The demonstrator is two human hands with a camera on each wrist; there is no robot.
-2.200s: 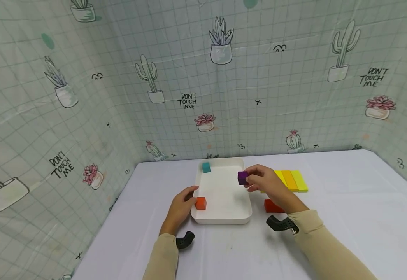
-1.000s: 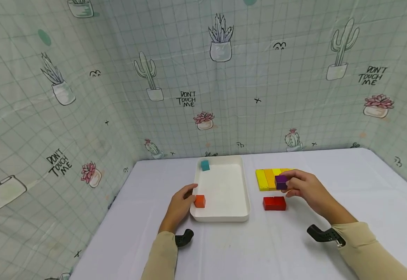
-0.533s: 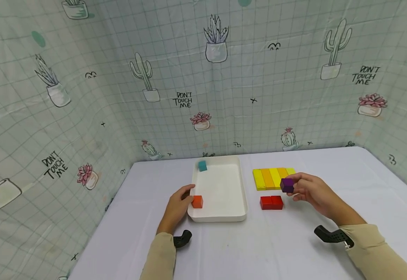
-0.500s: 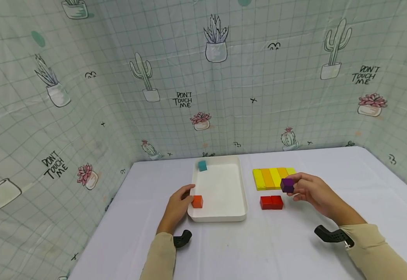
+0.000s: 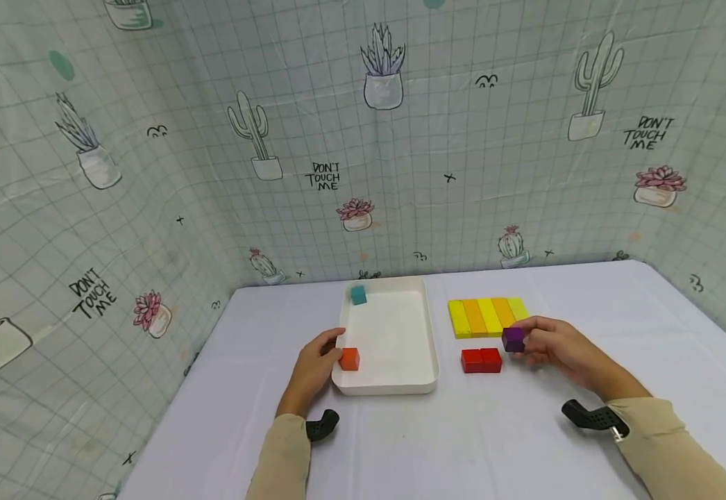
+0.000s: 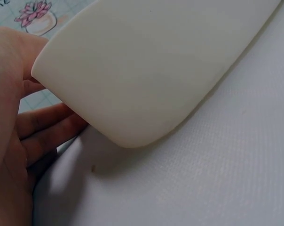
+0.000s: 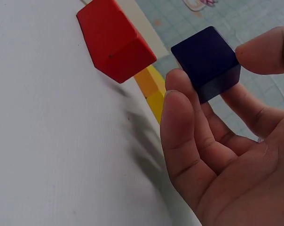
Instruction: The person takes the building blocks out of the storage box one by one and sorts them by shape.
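My right hand (image 5: pixel 559 349) pinches a purple cube (image 5: pixel 513 339) between thumb and fingers, held above the table just right of two red cubes (image 5: pixel 481 360) that sit side by side. In the right wrist view the same cube (image 7: pixel 208 61) looks dark blue, gripped at its sides, apart from the red blocks (image 7: pixel 114 42). My left hand (image 5: pixel 311 362) holds the left rim of a white tray (image 5: pixel 394 389), its thumb close to an orange cube (image 5: pixel 350 359) inside. The left wrist view has fingers (image 6: pixel 52 122) beneath the tray's edge. A teal cube (image 5: pixel 359 295) lies in the tray's far left corner.
A row of yellow and orange blocks (image 5: pixel 486 317) lies behind the red cubes, right of the tray. The white-covered table (image 5: pixel 413 451) meets a cactus-print cloth (image 5: pixel 438 125) at its back and left side.
My right hand has carried the purple cube from over the tray's right edge out to the right, then lowered it beside the red cubes. The left hand stays at the tray.
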